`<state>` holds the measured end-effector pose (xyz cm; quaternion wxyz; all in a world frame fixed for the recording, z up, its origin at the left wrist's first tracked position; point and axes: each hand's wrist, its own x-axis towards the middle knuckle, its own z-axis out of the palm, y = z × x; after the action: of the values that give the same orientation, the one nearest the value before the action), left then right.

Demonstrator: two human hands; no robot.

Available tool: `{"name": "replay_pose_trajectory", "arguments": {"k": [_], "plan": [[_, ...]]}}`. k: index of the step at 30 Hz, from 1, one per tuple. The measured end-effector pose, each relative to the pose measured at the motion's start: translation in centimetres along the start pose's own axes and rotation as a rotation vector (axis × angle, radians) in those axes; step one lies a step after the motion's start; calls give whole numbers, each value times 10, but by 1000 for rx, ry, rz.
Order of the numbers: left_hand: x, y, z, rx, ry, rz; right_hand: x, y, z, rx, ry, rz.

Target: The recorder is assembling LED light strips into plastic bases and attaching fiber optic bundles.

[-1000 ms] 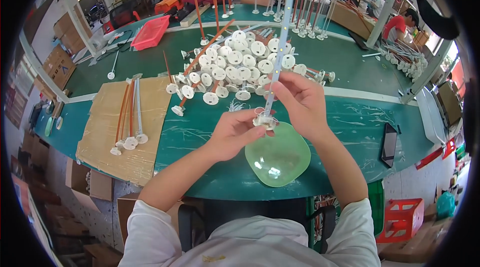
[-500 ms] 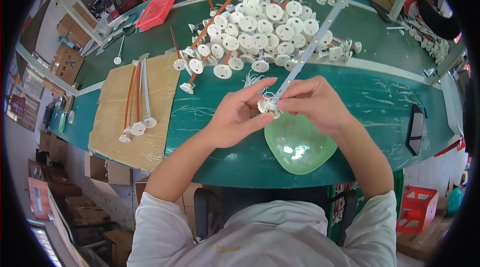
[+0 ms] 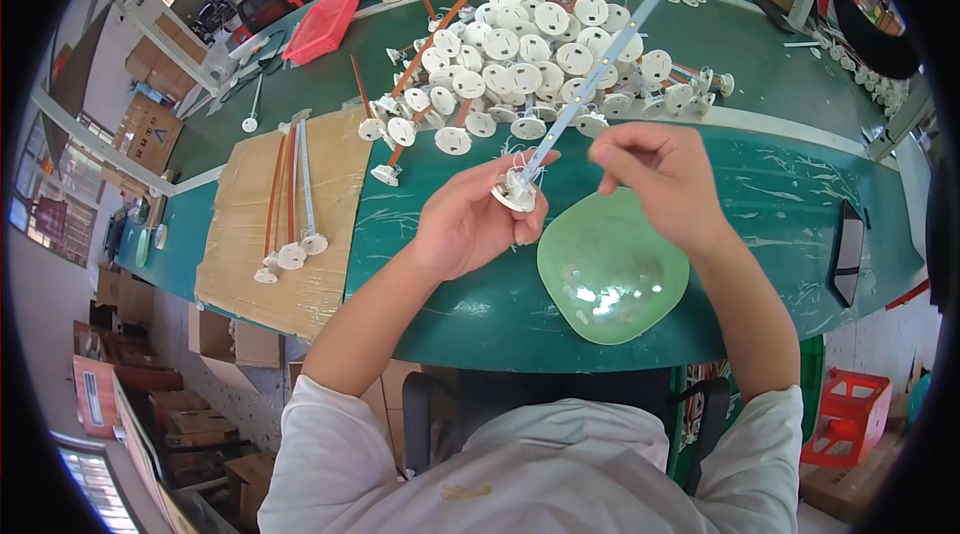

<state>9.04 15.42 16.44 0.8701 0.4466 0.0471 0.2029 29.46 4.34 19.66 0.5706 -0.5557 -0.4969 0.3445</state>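
Grip of left hand [image 3: 462,219] pinches white base [image 3: 513,194] of light strip [image 3: 603,64]; right hand [image 3: 662,184] hovers nearby, half-spread.

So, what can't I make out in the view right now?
In the head view:
- Pale strip: far end cut off by the upper edge.
- Fine wires at the white base: too small to trace.
- Right grip: anything pinched between its fingertips is too small to tell.
- Heap of white discs: lower ones hidden by those on top.
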Motion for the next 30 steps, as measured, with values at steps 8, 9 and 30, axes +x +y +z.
{"name": "replay_pose_trajectory", "arguments": {"k": [8,9,30], "plan": [[2,5,-9,-297,-163,36,24,4,-48,566,363,-177],[2,5,-10,-295,-160,38,29,4,-59,569,360,-177],[-2,-11,2,-246,-91,-103,2,27,32,-448,66,-881]]}}
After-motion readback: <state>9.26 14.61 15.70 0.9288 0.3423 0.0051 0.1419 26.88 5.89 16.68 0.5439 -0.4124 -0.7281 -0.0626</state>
